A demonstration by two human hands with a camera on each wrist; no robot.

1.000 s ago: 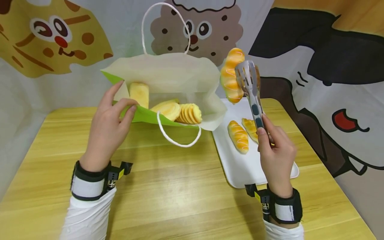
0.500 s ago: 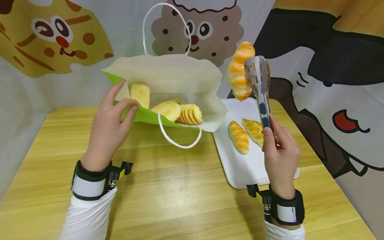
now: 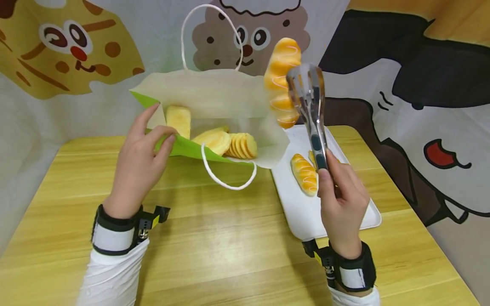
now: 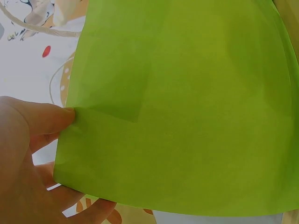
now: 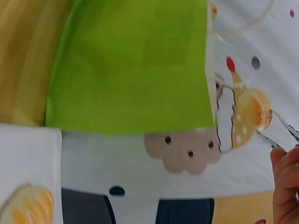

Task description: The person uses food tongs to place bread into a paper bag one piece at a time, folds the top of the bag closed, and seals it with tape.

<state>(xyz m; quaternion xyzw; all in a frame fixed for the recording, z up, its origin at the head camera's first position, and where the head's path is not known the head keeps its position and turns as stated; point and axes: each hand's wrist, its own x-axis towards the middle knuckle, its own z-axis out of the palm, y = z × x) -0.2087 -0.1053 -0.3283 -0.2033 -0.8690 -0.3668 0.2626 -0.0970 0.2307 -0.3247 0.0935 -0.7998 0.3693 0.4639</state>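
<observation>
A green paper bag with a pale inside and white rope handles stands open-mouthed on the table. My left hand pinches its left edge, the thumb on the outer face in the left wrist view. Inside lie a square bread slice, a flat oval piece and a ridged yellow roll. My right hand grips metal tongs. Their tips clamp a long glazed bread roll, held upright in the air by the bag's right rim.
On the right a white tray holds a striped bread roll and another pastry, mostly hidden behind the tongs and hand. A cartoon-printed cloth hangs behind the wooden table.
The right hand, tongs and bread roll moved slightly right, then back left and up toward the bag's right rim. The left hand and bag have stayed in place.
</observation>
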